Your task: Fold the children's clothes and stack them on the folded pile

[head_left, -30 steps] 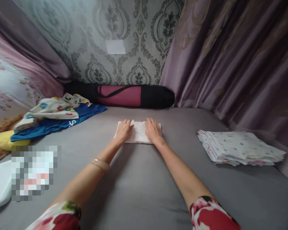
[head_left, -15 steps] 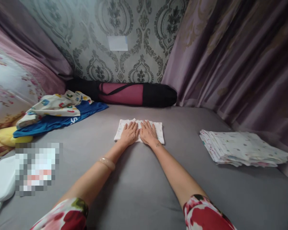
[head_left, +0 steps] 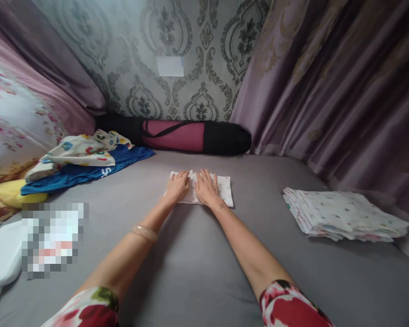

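Note:
A small white cloth with tiny dots (head_left: 225,188) lies flat and folded on the grey bed sheet (head_left: 197,263) in front of me. My left hand (head_left: 177,185) rests on its left part, fingers stretched out flat. My right hand (head_left: 206,186) lies beside it on the middle of the cloth, palm down and fingers spread. Both hands press on the cloth and hold nothing. The right end of the cloth shows bare past my right hand.
A stack of folded dotted cloths (head_left: 344,213) sits at the right by the purple curtain (head_left: 344,91). A rolled maroon mat in a black bag (head_left: 191,135) lies along the wall. Blue and patterned garments (head_left: 85,159) are piled at the left beside a flowered pillow (head_left: 10,127).
One second ago my hands were apart at the two ends of the cloth. They slid together to its middle, and both have since shifted slightly left.

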The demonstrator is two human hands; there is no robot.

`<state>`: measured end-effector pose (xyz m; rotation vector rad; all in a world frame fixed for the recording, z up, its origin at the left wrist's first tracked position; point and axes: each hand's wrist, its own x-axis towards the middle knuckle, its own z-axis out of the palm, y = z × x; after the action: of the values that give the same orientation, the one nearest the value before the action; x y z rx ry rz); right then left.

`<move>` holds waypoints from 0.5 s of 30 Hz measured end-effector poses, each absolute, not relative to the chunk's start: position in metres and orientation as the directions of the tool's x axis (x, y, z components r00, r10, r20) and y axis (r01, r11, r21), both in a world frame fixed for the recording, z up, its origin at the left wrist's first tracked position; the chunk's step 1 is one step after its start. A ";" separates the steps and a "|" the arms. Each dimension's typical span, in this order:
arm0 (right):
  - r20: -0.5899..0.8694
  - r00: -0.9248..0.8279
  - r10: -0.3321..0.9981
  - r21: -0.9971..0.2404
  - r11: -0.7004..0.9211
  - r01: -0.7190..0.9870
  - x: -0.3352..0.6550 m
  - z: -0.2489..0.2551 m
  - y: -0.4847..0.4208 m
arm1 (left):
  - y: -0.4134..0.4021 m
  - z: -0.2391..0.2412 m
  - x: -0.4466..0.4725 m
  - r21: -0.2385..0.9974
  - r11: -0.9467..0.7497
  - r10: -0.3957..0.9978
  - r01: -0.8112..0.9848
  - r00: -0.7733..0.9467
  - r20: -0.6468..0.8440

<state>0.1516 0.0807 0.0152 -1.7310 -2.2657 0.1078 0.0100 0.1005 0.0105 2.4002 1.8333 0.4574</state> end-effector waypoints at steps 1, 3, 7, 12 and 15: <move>0.205 -0.250 0.946 -0.229 0.295 0.928 0.146 0.014 0.080 | 0.100 0.010 0.007 0.256 -0.258 0.955 0.932 0.206 0.211; 0.198 -0.269 0.943 -0.233 0.311 0.921 0.137 0.009 0.079 | 0.100 0.005 0.003 0.270 -0.241 0.960 0.932 0.188 0.209; 0.160 -0.276 0.948 -0.230 0.307 0.923 0.127 -0.002 0.078 | 0.099 -0.007 -0.002 0.258 -0.259 0.960 0.931 0.219 0.175; 0.162 -0.266 0.950 -0.229 0.298 0.927 0.128 -0.005 0.079 | 0.100 -0.009 -0.003 0.203 -0.275 0.956 0.940 0.246 0.160; 0.097 -0.302 0.948 -0.259 0.317 0.912 0.133 0.004 0.083 | 0.098 -0.002 0.001 0.166 -0.263 0.959 0.950 0.239 0.154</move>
<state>0.1332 0.0826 0.0037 -1.6963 -2.3523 0.2271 0.0005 0.0976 -0.0015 2.4421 1.8829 0.3488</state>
